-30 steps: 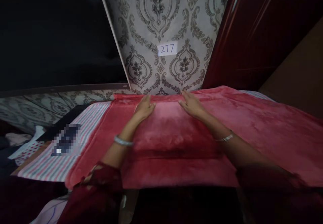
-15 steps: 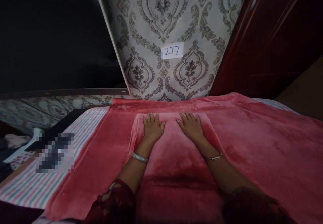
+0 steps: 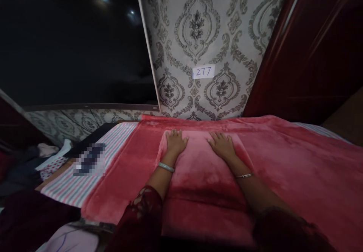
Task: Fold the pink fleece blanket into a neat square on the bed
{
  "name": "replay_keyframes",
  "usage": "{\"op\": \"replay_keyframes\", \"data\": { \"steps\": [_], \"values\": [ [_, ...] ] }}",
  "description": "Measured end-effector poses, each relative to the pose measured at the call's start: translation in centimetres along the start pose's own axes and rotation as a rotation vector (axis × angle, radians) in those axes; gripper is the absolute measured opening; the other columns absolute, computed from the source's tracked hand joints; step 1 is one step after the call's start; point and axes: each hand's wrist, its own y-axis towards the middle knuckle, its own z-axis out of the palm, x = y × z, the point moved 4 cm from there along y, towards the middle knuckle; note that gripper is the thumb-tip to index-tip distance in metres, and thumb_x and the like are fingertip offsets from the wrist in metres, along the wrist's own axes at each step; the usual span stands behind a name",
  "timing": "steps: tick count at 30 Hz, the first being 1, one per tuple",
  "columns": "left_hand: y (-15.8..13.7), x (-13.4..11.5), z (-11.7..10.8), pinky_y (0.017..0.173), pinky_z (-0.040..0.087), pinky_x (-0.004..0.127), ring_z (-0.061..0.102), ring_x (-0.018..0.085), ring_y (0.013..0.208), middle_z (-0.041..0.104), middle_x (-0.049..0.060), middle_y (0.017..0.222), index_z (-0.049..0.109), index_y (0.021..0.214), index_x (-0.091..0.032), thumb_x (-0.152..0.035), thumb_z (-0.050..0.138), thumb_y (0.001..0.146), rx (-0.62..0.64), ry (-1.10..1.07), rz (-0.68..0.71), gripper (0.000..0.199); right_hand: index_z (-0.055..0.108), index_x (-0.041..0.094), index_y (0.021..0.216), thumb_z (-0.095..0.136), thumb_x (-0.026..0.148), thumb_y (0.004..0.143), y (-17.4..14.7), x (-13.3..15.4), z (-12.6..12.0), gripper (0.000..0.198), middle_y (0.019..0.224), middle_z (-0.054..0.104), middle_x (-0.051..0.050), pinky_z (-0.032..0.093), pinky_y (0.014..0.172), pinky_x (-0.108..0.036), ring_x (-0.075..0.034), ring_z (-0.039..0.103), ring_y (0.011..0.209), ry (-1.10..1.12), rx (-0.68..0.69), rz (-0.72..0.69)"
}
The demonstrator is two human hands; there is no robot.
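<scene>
A red plush blanket [image 3: 300, 172] covers the most part of the worktop [image 3: 55, 176], whose brown edge shows at the left. Under the blanket lies a striped cloth [image 3: 119, 138] in white, pink and grey, visible at the left and at the far right; on its left part is a dark object [image 3: 90, 159], blurred too much to name. Behind rises patterned wallpaper [image 3: 197, 25] with a paper label [image 3: 203, 71] reading "277", between a large black screen [image 3: 79, 51] and a glossy dark red panel [image 3: 312, 55]. Some clothes [image 3: 22, 172] are heaped at the left.

In the middle of the blanket lies a folded plush layer [image 3: 201, 165], paler at its far end; I cannot tell whether it is one piece with the blanket. The left hand [image 3: 176, 143] and the right hand [image 3: 222, 146] rest palm down near its far corners. In both, the grip is unclosed, with fingers extended and pinching nothing. Each wrist wears a bangle [image 3: 166, 167].
</scene>
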Motion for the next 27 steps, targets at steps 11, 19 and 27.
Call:
{"op": "replay_keyframes", "data": {
  "steps": [11,19,27],
  "values": [
    [1.1,5.5,0.7,0.122,0.032,0.042,0.032,0.031,0.154,0.030,0.023,0.166,0.035,0.158,-0.007,-0.046,0.031,0.104,0.105,-0.123,-0.088,0.067,0.042,0.022,0.158,0.028,0.051,0.105,-2.0,-7.5,1.2,0.063,0.167,0.032,-0.015,0.037,0.115,-0.056,-0.035,0.040,0.146,0.185,0.040,0.233],
    [1.5,5.8,-0.1,0.124,0.027,0.031,0.026,0.019,0.156,0.028,0.015,0.168,0.035,0.159,-0.009,-0.035,0.028,0.105,0.162,-0.144,-0.059,0.060,0.041,0.021,0.159,0.026,0.050,0.104,-1.8,-7.8,1.6,0.064,0.166,0.034,-0.014,0.034,0.117,-0.058,-0.035,0.038,0.148,0.222,0.012,0.245],
    [-4.0,2.1,-3.5,0.125,0.015,0.063,0.019,0.039,0.157,0.027,0.021,0.167,0.045,0.154,-0.011,-0.048,0.037,0.103,0.070,-0.043,-0.039,0.063,0.040,0.023,0.160,0.030,0.054,0.103,-3.4,-5.7,-1.3,0.065,0.165,0.035,-0.016,0.029,0.115,-0.067,-0.042,0.029,0.151,0.179,-0.015,0.209]
  ]
}}
